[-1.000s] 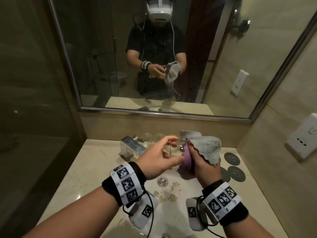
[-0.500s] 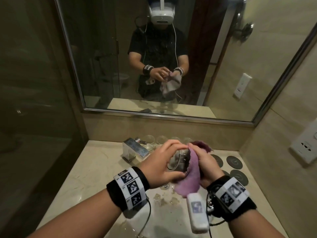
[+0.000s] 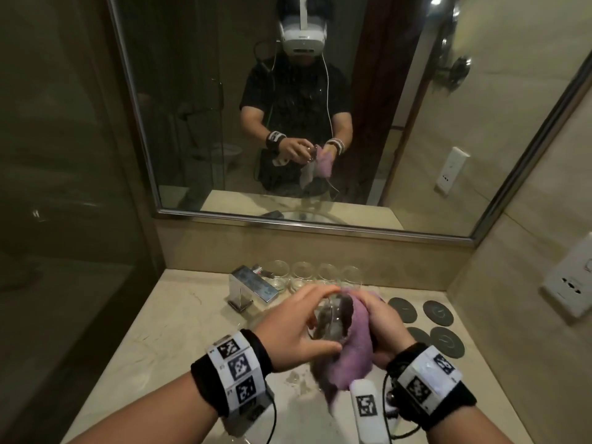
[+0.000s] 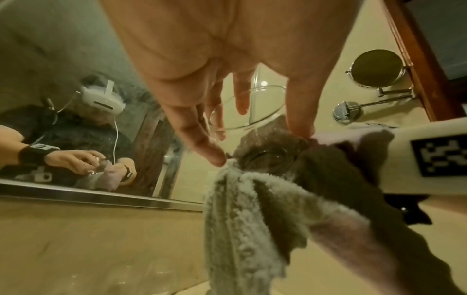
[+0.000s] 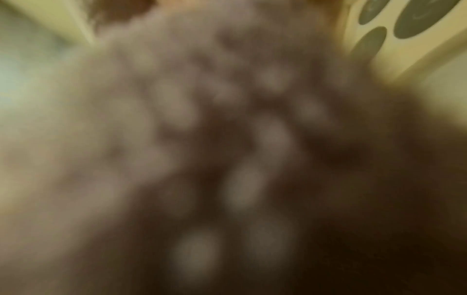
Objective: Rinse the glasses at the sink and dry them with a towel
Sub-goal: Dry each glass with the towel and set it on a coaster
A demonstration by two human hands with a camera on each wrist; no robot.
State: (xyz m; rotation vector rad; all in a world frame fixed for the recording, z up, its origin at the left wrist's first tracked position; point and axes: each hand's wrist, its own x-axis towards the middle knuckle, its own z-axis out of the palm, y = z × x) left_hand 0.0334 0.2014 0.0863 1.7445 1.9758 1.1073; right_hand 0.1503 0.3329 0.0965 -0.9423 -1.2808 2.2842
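Observation:
Over the sink (image 3: 282,408), my left hand (image 3: 298,328) grips a clear glass (image 3: 330,322) by its rim and side. My right hand (image 3: 384,325) holds a purple and grey towel (image 3: 352,350) stuffed into the glass. From the left wrist, the glass rim (image 4: 248,107) shows between my fingers, and the towel (image 4: 242,219) hangs below it. Blurred towel (image 5: 202,139) fills the right wrist view, hiding that hand. Several more glasses (image 3: 315,274) stand in a row against the back wall.
A square chrome faucet (image 3: 251,288) stands behind the sink at the left. Several dark round coasters (image 3: 437,312) lie on the counter (image 3: 179,315) at the right. A mirror (image 3: 320,107) covers the wall ahead. A wall socket (image 3: 573,283) is on the right.
The towel went from lying over my right hand to being pushed into the glass. Both hands came down and closer together over the sink.

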